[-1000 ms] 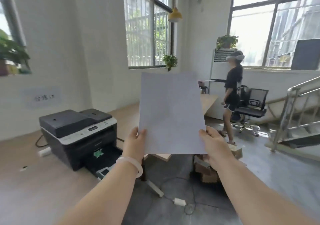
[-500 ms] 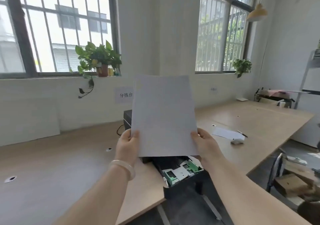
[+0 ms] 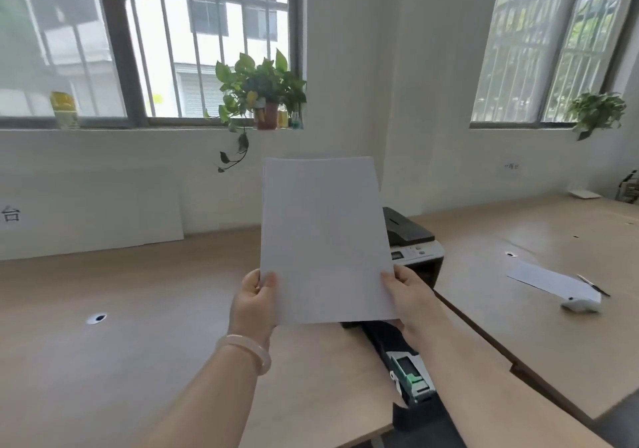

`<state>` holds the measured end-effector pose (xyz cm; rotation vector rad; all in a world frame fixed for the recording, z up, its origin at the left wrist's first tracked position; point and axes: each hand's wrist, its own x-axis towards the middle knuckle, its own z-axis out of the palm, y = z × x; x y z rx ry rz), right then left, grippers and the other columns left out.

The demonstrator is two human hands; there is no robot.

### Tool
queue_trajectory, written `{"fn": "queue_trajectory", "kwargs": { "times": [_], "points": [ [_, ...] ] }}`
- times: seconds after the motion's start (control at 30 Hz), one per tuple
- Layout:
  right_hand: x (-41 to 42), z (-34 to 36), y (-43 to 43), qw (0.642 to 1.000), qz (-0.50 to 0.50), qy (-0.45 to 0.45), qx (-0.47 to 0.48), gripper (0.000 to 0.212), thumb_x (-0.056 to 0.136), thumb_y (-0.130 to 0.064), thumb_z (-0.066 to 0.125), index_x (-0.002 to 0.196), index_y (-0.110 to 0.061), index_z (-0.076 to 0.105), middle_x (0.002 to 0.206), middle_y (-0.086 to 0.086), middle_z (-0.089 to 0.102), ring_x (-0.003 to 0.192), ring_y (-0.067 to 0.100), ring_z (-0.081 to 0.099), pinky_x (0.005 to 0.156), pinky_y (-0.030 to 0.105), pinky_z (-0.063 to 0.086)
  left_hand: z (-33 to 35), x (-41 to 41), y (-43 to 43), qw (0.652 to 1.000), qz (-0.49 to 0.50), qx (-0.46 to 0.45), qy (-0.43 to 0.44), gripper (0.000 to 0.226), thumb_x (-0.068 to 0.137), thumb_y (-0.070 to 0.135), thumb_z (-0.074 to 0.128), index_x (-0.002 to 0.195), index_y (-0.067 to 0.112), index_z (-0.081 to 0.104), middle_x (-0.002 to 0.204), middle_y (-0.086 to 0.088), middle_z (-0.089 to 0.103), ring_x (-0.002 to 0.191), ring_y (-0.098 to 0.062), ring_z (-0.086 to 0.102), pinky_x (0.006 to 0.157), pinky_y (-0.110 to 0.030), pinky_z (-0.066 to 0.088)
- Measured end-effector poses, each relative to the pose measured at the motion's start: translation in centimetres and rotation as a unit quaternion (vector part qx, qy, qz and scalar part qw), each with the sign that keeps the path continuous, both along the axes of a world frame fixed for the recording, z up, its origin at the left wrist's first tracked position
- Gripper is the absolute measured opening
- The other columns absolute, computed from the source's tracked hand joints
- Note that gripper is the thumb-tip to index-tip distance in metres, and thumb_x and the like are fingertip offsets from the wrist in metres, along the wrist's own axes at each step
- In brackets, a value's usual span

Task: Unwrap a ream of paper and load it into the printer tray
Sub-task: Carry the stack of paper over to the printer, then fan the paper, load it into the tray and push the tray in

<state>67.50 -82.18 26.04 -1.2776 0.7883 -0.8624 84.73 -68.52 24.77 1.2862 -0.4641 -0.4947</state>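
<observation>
Fingers [image 3: 269, 280] of the left hand [image 3: 255, 306] and right hand [image 3: 411, 295] clamp the paper stack's [image 3: 325, 240] lower corners, upright above the table's [image 3: 138, 344] near edge, seemingly over the printer tray [image 3: 411, 371].

Daylit barred windows [image 3: 193, 39], white walls [image 3: 349, 67], long wooden desks [image 3: 103, 344].

The upright paper stack [image 3: 325, 240] hides the printer [image 3: 415, 240]; the pulled-out tray [image 3: 409, 371] lies open below.
</observation>
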Motion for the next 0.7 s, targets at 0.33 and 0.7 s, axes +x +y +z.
{"fn": "queue_trajectory", "kwargs": {
  "times": [0.33, 0.7],
  "points": [
    [4.9, -4.6, -9.8, 0.973, 0.179, 0.097, 0.112, 0.027, 0.093, -0.019, 0.053, 0.118, -0.015, 0.062, 0.114, 0.011, 0.070, 0.106, 0.031, 0.066, 0.084, 0.045, 0.055, -6.1, 2.2, -4.3, 0.991, 0.115, 0.048, 0.036, 0.014, 0.093, 0.017, 0.051, 0.091, 0.010, 0.062, 0.084, -0.010, 0.061, 0.071, -0.022, 0.057, 0.066, -0.038, 0.046],
    [9.2, -12.3, -13.8, 0.928, 0.279, 0.145, 0.200, 0.024, 0.094, -0.025, 0.058, 0.115, -0.014, 0.062, 0.106, 0.010, 0.075, 0.097, 0.031, 0.071, 0.084, 0.047, 0.056, -14.4, 0.9, -5.5, 0.972, 0.144, 0.101, 0.158, 0.018, 0.096, 0.010, 0.048, 0.103, 0.009, 0.065, 0.093, -0.013, 0.074, 0.081, -0.029, 0.067, 0.081, -0.044, 0.053]
  ]
}}
